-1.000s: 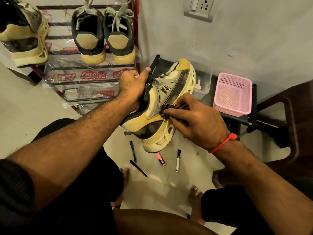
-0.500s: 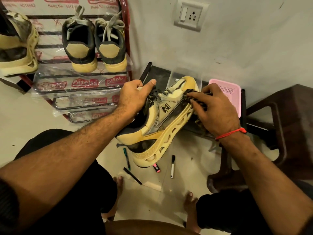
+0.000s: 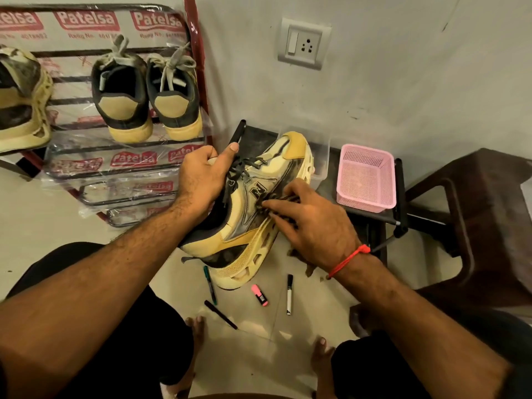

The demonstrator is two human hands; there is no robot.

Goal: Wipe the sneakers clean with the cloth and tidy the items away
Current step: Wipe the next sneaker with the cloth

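The left hand (image 3: 201, 177) grips the yellow-and-grey sneaker (image 3: 253, 214) at its collar and tongue, fingers curled into the opening and thumb laid along the laces. The sneaker is held in the air above the floor, tilted, toe pointing up and away toward the wall, outer side (marked with an "N") facing the camera.

The right hand (image 3: 311, 226) presses a dark patterned cloth (image 3: 283, 198) against the sneaker's side panel and midsole; the fingers are extended and close together over the cloth, and bunched ends of the cloth show below the palm. A red thread band (image 3: 347, 259) circles the right wrist.

Containers:
- Pink mesh basket (image 3: 365, 180): stands on a low black rack (image 3: 398, 197) against the wall, just right of the sneaker's toe. No contents are visible in it.
- Clear plastic box (image 3: 322, 165): stands beside the basket, mostly hidden behind the sneaker; its contents cannot be determined.
- Shoe rack (image 3: 126, 168), wrapped in printed plastic film: carries a pair of dark sneakers (image 3: 146, 102) with heels outward, and a matching yellow sneaker (image 3: 20, 105) at the left edge.

On the tiled floor below the held sneaker lie a green-capped marker (image 3: 210, 285), a black pen (image 3: 221, 314), a pink highlighter (image 3: 259, 295) and a white marker (image 3: 289, 294), all apart from one another. A brown plastic chair (image 3: 483, 214) stands at the right.
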